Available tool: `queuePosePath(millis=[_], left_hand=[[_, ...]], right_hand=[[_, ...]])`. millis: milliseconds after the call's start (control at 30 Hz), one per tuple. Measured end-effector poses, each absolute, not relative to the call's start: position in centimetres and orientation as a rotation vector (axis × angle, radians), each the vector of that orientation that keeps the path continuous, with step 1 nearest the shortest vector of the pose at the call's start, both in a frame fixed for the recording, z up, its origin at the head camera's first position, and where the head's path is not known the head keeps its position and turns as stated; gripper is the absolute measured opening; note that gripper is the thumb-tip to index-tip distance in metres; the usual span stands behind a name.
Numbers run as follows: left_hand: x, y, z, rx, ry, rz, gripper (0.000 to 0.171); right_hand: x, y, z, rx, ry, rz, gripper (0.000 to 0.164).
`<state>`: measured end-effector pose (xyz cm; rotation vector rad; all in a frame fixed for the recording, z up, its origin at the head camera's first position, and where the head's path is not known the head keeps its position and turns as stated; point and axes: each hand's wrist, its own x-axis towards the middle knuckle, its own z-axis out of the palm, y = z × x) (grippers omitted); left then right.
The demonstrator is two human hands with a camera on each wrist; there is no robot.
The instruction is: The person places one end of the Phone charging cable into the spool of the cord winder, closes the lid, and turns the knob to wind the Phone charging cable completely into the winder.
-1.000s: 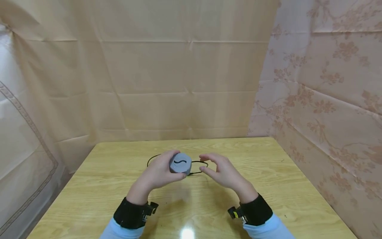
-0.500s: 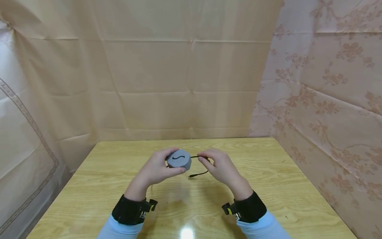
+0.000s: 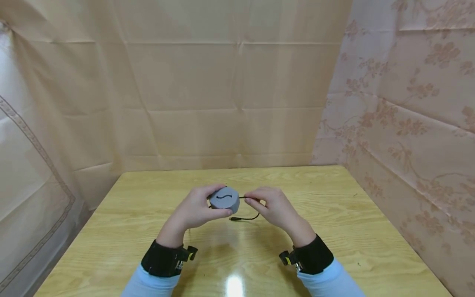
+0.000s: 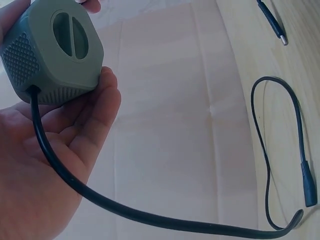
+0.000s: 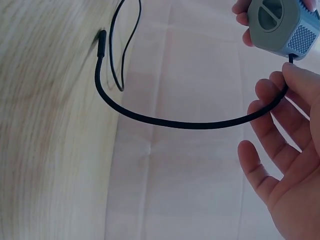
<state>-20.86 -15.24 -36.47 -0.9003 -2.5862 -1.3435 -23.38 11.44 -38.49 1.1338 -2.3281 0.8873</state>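
Note:
A grey six-sided block point(image 3: 224, 199) with an S-shaped slot on top is gripped by its edges in my left hand point(image 3: 193, 209), held over the table. Its underside, showing a round recess split by a bar, faces the left wrist view. A black cord leaves each side of the block. My right hand point(image 3: 276, 208) pinches the right cord point(image 5: 195, 125) close to the block. That cord curves down to a barrel plug point(image 4: 274, 24) with a metal tip. The left cord point(image 4: 150, 218) loops round to a thicker black connector point(image 4: 309, 186).
Beneath both hands lies a light wood-grain table point(image 3: 230, 264). Beige cloth point(image 3: 185, 90) hangs behind its far edge, and floral cloth point(image 3: 408, 123) runs along the right. Black bands point(image 3: 313, 254) with small cameras circle both wrists.
The right thumb and fingers, apart around the cord one second ago, have closed on it near the block. The plug end has come away from the block's side and hangs below.

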Motion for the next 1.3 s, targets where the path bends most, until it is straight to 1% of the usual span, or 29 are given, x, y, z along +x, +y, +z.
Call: queuePosePath(millis=[167,400,633,1000,1200,1300], left_hand=[[-20.8,-15.0,-36.9,-0.931,-2.610,-1.334,0.054],[-21.0,-14.9,-37.5,-0.901,-2.630,-1.270,0.051],[-21.1,-14.8,-37.7,-0.890,-2.644,-1.265,0.051],[-21.0,-15.0,-37.2,-0.898,-2.620,-1.331,0.055],[-21.1,-15.4,-37.0,-0.904,-2.618,-1.347,0.059],[-21.2,-15.8,-37.0,-0.850,-2.623,-1.353,0.060]], right_hand=[[-23.3,11.3,-39.0,1.179,-2.336,0.854,0.013],[-23.2,11.3,-39.2,1.188,-2.384,0.880,0.013],[-23.1,11.4,-39.3,1.176,-2.395,0.875,0.013],[-22.7,11.6,-38.9,1.075,-2.388,0.808,0.011],[-22.8,11.8,-38.7,1.032,-2.369,0.748,0.010],[-22.8,12.0,-38.5,0.981,-2.371,0.723,0.010]])
